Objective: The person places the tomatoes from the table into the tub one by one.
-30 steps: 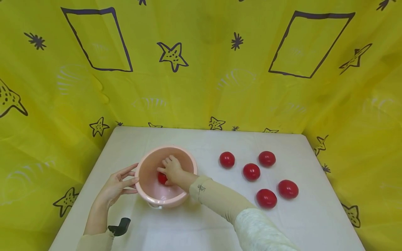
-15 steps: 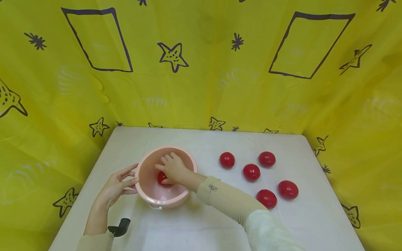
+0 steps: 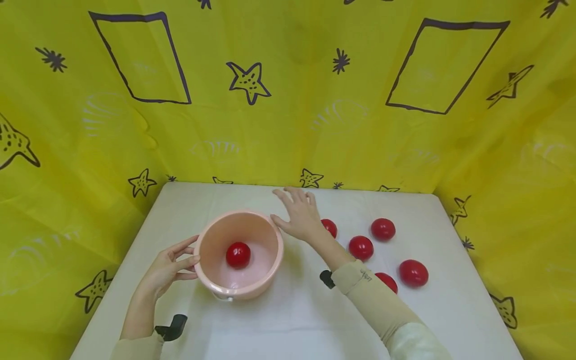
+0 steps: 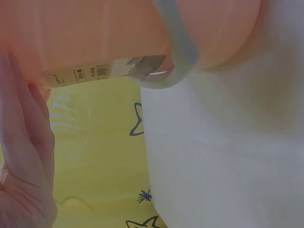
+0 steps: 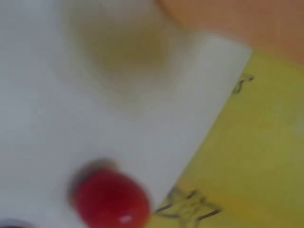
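A pink bucket [image 3: 265, 280] stands at the left of the white table, tilted in the head view so its inside shows. One glossy red tomato-like ball [image 3: 238, 255] lies at its bottom. My left hand [image 3: 164, 265] holds the bucket's left side, the thumb at the rim and the fingers against the outer wall; the left wrist view shows those fingers [image 4: 26, 118] alongside the label. Beyond the right rim, my right hand [image 3: 300, 215] hovers with fingers spread and nothing in it. Just behind its wrist is a red ball [image 3: 330, 227], partly hidden; the right wrist view also has a red ball [image 5: 111, 199].
Several more red balls lie at the right, among them one in the middle [image 3: 361, 248], one farther back [image 3: 383, 229] and one at the far right [image 3: 413, 273]. My right forearm partly covers another [image 3: 388, 283]. A yellow patterned curtain [image 3: 288, 125] encloses the table's back and sides.
My right hand has let go of the red ball inside the bucket and come out over the rim, up and to the right. The left hand and bucket have stayed put.
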### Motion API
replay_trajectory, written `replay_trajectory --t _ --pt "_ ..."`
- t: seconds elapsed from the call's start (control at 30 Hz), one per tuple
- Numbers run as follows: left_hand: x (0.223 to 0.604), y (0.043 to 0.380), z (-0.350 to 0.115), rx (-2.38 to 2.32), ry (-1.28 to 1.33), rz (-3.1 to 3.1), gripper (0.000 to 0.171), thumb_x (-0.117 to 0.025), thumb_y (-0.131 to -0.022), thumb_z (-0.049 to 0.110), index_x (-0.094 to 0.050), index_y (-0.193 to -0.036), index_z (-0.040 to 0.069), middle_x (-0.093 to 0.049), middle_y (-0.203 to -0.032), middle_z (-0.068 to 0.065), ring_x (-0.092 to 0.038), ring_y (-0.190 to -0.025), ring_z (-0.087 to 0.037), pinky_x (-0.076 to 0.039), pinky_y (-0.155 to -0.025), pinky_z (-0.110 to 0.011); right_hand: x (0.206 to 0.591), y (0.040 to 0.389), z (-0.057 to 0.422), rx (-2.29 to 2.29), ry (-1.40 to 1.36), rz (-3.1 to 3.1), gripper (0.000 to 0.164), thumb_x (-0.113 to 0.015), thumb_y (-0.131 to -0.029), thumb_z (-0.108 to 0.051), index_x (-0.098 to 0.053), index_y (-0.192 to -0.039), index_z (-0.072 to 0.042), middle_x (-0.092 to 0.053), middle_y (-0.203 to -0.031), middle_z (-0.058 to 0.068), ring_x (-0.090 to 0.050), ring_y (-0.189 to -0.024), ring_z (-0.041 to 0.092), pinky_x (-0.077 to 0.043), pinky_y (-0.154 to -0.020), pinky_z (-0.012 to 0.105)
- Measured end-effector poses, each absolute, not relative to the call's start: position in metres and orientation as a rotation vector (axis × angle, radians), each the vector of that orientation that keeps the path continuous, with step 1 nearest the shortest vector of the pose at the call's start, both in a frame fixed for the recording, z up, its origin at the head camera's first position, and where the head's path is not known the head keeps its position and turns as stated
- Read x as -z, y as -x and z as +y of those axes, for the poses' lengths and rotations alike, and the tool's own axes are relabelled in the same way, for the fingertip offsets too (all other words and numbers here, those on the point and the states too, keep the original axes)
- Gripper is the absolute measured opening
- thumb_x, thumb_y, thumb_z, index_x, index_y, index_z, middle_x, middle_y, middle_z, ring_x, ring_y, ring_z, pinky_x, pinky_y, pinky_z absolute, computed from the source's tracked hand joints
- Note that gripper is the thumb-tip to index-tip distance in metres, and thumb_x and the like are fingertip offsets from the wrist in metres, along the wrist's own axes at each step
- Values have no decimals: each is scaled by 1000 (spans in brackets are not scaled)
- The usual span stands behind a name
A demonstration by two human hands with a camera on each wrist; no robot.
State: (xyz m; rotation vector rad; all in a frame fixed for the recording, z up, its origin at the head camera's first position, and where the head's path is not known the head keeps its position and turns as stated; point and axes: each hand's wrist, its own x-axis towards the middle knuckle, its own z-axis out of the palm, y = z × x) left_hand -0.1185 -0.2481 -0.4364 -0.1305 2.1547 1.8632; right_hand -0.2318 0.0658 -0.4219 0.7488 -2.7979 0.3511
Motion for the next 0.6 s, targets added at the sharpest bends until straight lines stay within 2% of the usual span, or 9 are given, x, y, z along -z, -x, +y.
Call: replay_trajectory --t 0.17,0.4,0.6 --pt "436 118 -248 -1861 128 2164 63 -61 -87 8 -30 -141 0 -50 -104 -16 -65 -72 -20 -56 -68 -36 450 238 106 -397 -517 -2905 65 -53 -84 -50 -32 -139 -23 -37 -135 11 -32 -124 28 -25 -99 52" --pt "435 116 -248 -1863 136 2162 62 -60 -88 7 -29 -141 1 -48 -107 -20 -65 -73 -19 -56 -68 -36 496 235 145 -416 -295 -3048 74 -61 -79 -47 -29 -140 -19 -36 -134 15 -29 -124 32 -20 -102 58" --pt "435 117 -247 -1860 144 2163 63 -61 -87 9 -30 -141 1 -49 -104 -14 -65 -74 -19 -56 -68 -36 523 230 173 -416 -195 -3108 84 -69 -72 -50 -33 -139 -14 -39 -131 17 -30 -122 34 -17 -102 62"
